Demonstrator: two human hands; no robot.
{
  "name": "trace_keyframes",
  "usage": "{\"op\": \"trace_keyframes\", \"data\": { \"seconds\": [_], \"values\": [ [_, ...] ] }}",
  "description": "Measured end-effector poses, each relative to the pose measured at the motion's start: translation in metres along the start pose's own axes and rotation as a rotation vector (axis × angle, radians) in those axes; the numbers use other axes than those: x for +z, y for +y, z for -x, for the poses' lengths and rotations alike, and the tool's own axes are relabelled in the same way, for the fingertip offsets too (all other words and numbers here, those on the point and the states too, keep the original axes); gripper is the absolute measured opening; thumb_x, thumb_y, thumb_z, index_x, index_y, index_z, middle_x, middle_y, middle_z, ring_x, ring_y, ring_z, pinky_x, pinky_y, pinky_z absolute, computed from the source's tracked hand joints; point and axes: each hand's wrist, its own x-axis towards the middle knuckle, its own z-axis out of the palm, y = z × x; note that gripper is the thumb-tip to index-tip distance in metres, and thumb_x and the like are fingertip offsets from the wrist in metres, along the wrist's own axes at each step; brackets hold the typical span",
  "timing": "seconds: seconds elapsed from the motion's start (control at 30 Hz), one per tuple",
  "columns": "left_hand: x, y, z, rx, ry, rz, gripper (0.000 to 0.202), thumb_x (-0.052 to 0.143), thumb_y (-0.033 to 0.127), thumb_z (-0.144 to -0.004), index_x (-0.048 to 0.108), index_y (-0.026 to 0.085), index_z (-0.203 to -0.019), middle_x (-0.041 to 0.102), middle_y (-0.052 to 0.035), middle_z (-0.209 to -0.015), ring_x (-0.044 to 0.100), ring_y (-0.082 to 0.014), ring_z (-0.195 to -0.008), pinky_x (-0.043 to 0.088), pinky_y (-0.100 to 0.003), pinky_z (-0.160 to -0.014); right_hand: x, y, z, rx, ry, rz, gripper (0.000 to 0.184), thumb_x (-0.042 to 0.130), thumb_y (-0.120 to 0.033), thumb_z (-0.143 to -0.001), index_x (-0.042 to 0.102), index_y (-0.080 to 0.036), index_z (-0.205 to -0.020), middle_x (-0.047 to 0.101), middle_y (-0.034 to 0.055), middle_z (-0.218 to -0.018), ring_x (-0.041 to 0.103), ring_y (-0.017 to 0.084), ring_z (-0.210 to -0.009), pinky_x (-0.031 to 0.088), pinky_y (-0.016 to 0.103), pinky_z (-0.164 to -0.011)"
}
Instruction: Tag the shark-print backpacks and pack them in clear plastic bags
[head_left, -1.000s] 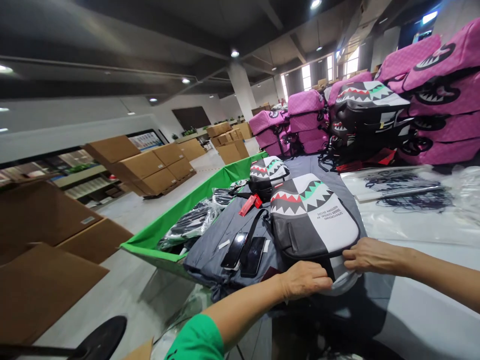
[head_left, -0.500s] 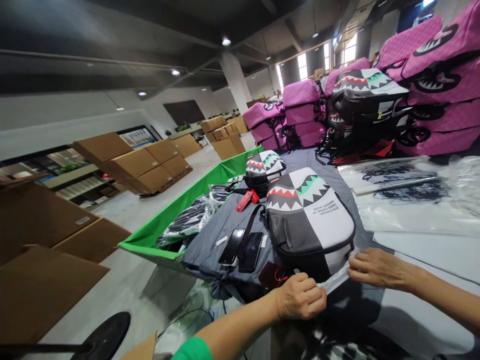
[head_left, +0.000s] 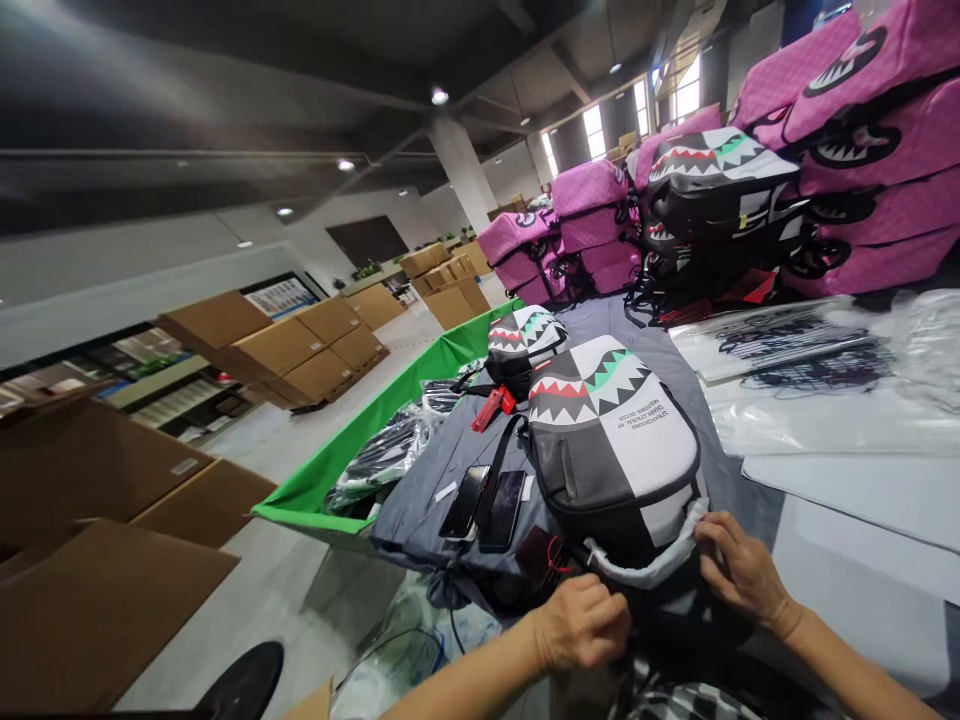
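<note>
Handle [head_left: 646, 577] wrapped on bag [head_left: 615, 445]

The bag is laid on the tabletop [head_left: 718, 470], its handle already wrapped in white; what is left cannot be told. The left grip [head_left: 581, 622] is curled narrow, nothing seen in it; the right grip [head_left: 744, 572] is parted beside the handle's end. "SPRAYGROUND SHARK CENTRAL NY" is read upside down.

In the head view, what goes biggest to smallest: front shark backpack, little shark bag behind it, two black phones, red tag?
1. Front shark backpack
2. Little shark bag
3. Two black phones, too alike to rank against each other
4. Red tag
</note>
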Motion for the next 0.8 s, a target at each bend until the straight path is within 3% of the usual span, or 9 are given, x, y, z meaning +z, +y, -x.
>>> {"op": "trace_keyframes", "data": {
  "seconds": [0.07,0.13,0.2,0.27,0.33,0.47,0.57,0.7,0.8],
  "values": [
    [-0.002,0.004,-0.027,-0.109,-0.036,0.066,0.021,0.045,0.024,-0.097,0.066,0.022,-0.093,0.068,-0.0036,-0.079,0.060,-0.0147,-0.063,0.057,-0.029,-0.058,0.003,-0.011,-0.003,0.264,0.026,-0.249,0.011,0.050,-0.031,-0.093,0.058,-0.024,-0.089,0.059,0.0031,-0.083,0.060,0.018,-0.067,0.053,0.029,-0.058],
    [-0.004,0.004,-0.062,-0.412,-0.161,0.126,0.025,0.044,0.029,-0.100,0.063,0.018,-0.113,0.071,-0.0087,-0.091,0.069,-0.0198,-0.083,0.060,-0.033,-0.074,0.007,-0.019,-0.007,0.544,0.080,-0.435,0.027,0.059,-0.047,-0.090,0.054,-0.024,-0.077,0.052,-0.0002,-0.072,0.053,0.017,-0.060,0.050,0.029,-0.053],
    [-0.008,-0.001,-0.093,-0.723,-0.412,0.206,0.031,0.041,0.035,-0.103,0.061,0.017,-0.118,0.074,-0.0103,-0.094,0.071,-0.0230,-0.089,0.057,-0.034,-0.078,0.013,-0.022,-0.011,0.757,0.153,-0.525,0.041,0.066,-0.061,-0.083,0.048,-0.025,-0.075,0.046,-0.0039,-0.066,0.044,0.013,-0.050,0.042,0.026,-0.044],
    [-0.014,-0.007,-0.113,-0.859,-0.646,0.314,0.038,0.035,0.040,-0.105,0.065,0.018,-0.109,0.075,-0.0089,-0.089,0.073,-0.0241,-0.085,0.054,-0.032,-0.076,0.019,-0.022,-0.012,0.857,0.216,-0.536,0.051,0.068,-0.071,-0.077,0.046,-0.025,-0.081,0.045,-0.0061,-0.066,0.039,0.011,-0.045,0.035,0.025,-0.038],
    [-0.021,-0.012,-0.121,-0.856,-0.750,0.439,0.049,0.027,0.044,-0.106,0.068,0.018,-0.100,0.075,-0.0084,-0.088,0.073,-0.0241,-0.086,0.051,-0.030,-0.077,0.022,-0.020,-0.012,0.889,0.243,-0.525,0.057,0.068,-0.076,-0.073,0.048,-0.025,-0.086,0.048,-0.0055,-0.068,0.041,0.011,-0.046,0.035,0.025,-0.039],
    [-0.031,-0.014,-0.122,-0.846,-0.766,0.627,0.054,0.025,0.046,-0.106,0.070,0.018,-0.102,0.076,-0.0050,-0.081,0.073,-0.0203,-0.083,0.049,-0.026,-0.076,0.021,-0.021,-0.012,0.899,0.264,-0.469,0.057,0.073,-0.075,-0.068,0.055,-0.022,-0.081,0.056,-0.0009,-0.070,0.052,0.016,-0.062,0.047,0.029,-0.056],
    [-0.029,-0.012,-0.124,-0.881,-0.808,0.575,0.049,0.031,0.045,-0.105,0.073,0.019,-0.102,0.077,-0.0053,-0.082,0.073,-0.0217,-0.086,0.050,-0.027,-0.075,0.014,-0.026,-0.021,0.815,0.275,-0.303,0.049,0.072,-0.070,-0.073,0.058,-0.023,-0.080,0.057,0.0004,-0.073,0.051,0.017,-0.063,0.046,0.030,-0.057],
    [-0.022,-0.007,-0.126,-0.899,-0.832,0.421,0.044,0.038,0.043,-0.104,0.075,0.020,-0.098,0.077,-0.0083,-0.084,0.074,-0.0265,-0.093,0.051,-0.030,-0.079,0.003,-0.031,-0.032,0.685,0.189,-0.146,0.048,0.061,-0.070,-0.082,0.056,-0.024,-0.070,0.056,0.0002,-0.067,0.049,0.016,-0.056,0.043,0.031,-0.055],
    [-0.020,-0.005,-0.126,-0.895,-0.817,0.394,0.042,0.042,0.044,-0.102,0.076,0.020,-0.098,0.078,-0.0095,-0.085,0.074,-0.0273,-0.093,0.051,-0.031,-0.078,0.001,-0.031,-0.028,0.791,0.240,-0.221,0.051,0.060,-0.074,-0.082,0.057,-0.024,-0.073,0.056,-0.0003,-0.065,0.050,0.016,-0.057,0.043,0.030,-0.054]
  ]
}}
